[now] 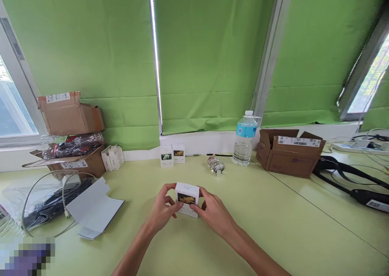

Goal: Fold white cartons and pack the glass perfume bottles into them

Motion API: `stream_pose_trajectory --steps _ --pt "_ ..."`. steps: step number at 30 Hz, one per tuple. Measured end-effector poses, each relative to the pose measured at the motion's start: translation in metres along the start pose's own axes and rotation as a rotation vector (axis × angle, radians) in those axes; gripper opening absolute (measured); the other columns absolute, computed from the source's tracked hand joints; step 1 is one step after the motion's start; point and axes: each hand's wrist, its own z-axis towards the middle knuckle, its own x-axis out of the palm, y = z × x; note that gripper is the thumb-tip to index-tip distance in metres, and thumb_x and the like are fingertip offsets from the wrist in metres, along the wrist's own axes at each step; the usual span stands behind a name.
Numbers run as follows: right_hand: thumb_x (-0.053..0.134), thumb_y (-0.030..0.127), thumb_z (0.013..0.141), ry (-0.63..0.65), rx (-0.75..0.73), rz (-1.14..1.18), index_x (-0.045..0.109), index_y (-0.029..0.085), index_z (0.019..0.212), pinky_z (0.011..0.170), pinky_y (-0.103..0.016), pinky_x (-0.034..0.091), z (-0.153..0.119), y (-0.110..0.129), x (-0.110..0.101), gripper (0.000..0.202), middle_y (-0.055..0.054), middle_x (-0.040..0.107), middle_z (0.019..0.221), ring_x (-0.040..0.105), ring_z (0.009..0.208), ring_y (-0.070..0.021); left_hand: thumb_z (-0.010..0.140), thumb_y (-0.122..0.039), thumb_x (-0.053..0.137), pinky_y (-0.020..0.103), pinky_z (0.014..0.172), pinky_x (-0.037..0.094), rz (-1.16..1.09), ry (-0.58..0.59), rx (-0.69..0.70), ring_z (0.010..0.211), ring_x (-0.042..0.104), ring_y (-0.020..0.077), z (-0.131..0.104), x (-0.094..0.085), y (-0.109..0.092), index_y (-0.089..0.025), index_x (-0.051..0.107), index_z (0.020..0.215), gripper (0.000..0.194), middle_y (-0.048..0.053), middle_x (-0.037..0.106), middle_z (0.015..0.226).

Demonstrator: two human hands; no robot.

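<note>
A small white box (187, 211) with a dark picture of yellow flowers on its front is held between my two hands, low over the middle of the table. My left hand (165, 207) grips its left side, thumb on the front. On the right side, my right hand (211, 207) has its thumb on the front too and its fingers behind. The far fingers are partly hidden by the box. Two similar white boxes stand farther back: one with a white-flower picture (167, 157), the other with yellow flowers (179, 154).
Shiny round pieces (215, 164) lie right of the small boxes, before a water bottle (244, 140). An opened carton (288, 154) and black straps (349, 178) are at the right. At the left are stacked cartons (73, 118), cables and a folded white card (94, 209).
</note>
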Motion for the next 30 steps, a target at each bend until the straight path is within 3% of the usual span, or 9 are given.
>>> stream_pose_trajectory --steps 3,8,12,17,20,30 --pt "0.055 0.027 0.082 0.021 0.005 -0.029 0.053 0.024 0.112 0.061 -0.026 0.044 0.001 -0.004 0.002 0.03 -0.004 0.07 0.105 0.064 0.072 -0.0185 0.073 -0.027 0.065 0.02 0.041 0.047 0.015 -0.012 -0.01 0.058 0.053 0.0067 0.0 0.005 0.003 -0.026 0.043 0.12 0.052 0.006 0.056 0.116" --pt "0.056 0.031 0.082 0.048 -0.018 -0.054 0.055 0.025 0.113 0.06 -0.026 0.042 0.003 -0.009 0.006 0.032 -0.003 0.071 0.101 0.063 0.072 -0.0188 0.074 -0.034 0.068 0.019 0.044 0.045 0.194 0.005 -0.041 0.064 0.053 0.0111 -0.001 0.005 0.002 -0.019 0.057 0.112 0.043 0.005 0.064 0.092" --pt "0.056 0.037 0.083 0.048 0.011 -0.038 0.056 0.023 0.108 0.061 -0.027 0.042 0.008 -0.017 0.01 0.029 -0.002 0.071 0.097 0.062 0.067 -0.0184 0.078 -0.047 0.064 0.019 0.047 0.046 0.141 0.063 -0.04 0.061 0.053 0.0097 -0.002 0.0 0.006 -0.022 0.055 0.118 0.048 0.004 0.065 0.097" --pt "0.055 0.041 0.084 0.01 0.025 -0.107 0.055 0.022 0.112 0.063 -0.027 0.043 0.024 -0.029 0.015 0.034 -0.003 0.071 0.099 0.064 0.07 -0.0193 0.085 -0.06 0.045 0.02 0.047 0.047 0.016 -0.017 -0.088 0.06 0.055 0.0097 0.004 -0.005 0.025 -0.018 0.056 0.112 0.051 0.005 0.062 0.094" --pt "0.053 0.04 0.086 -0.019 0.051 -0.212 0.054 0.02 0.114 0.066 -0.027 0.043 0.045 -0.036 0.016 0.034 -0.005 0.071 0.102 0.066 0.079 -0.0208 0.081 -0.06 0.051 0.02 0.044 0.047 -0.005 -0.086 -0.127 0.06 0.055 0.0094 0.009 -0.007 0.036 -0.017 0.058 0.101 0.048 0.006 0.059 0.099" --pt "0.057 0.036 0.09 -0.094 0.179 -0.421 0.058 0.014 0.113 0.081 -0.035 0.047 0.159 -0.049 0.027 0.032 -0.012 0.068 0.106 0.063 0.099 -0.0255 0.081 -0.05 0.053 0.02 0.036 0.045 0.025 -0.112 -0.159 0.05 0.051 0.0093 0.019 -0.005 0.05 -0.017 0.058 0.085 0.033 -0.001 0.05 0.073"
